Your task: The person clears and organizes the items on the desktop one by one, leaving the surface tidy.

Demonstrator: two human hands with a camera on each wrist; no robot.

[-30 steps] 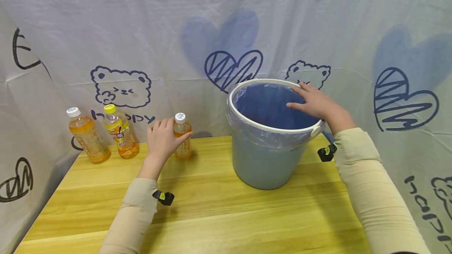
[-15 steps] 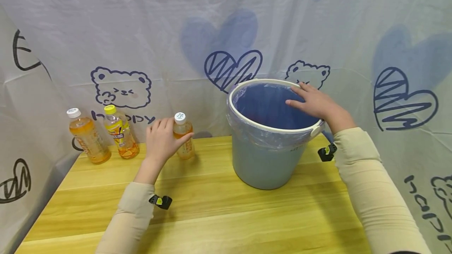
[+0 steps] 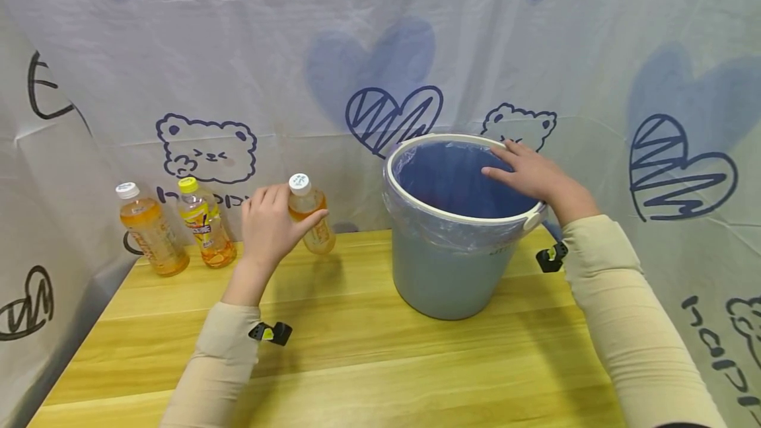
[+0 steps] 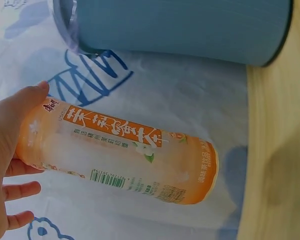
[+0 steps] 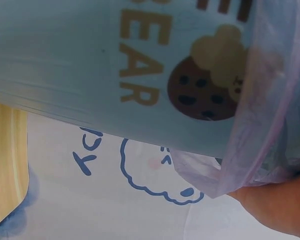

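My left hand (image 3: 265,224) holds a plastic tea bottle (image 3: 320,230) with a white cap by its upper part, thumb on the near side. The bottle tilts and hangs just above the wooden table (image 3: 351,349). In the left wrist view, the bottle (image 4: 120,150) shows an orange and white label with a barcode. My right hand (image 3: 538,180) rests on the right rim of a blue-grey trash bin (image 3: 448,283), its fingers extended and thumb over the opening. The bin's clear liner (image 5: 270,115) folds over the rim in the right wrist view, partly hiding that hand.
Two more drink bottles stand at the table's back left: a white-capped bottle (image 3: 153,236) and a yellow-capped bottle (image 3: 205,230). Behind them hangs a white cloth (image 3: 267,51) printed with hearts and bears. More cloth closes off both sides.
My left hand has lifted the tea bottle slightly off the table and tilted it, its base swinging right. My right hand and the bin have stayed in place.
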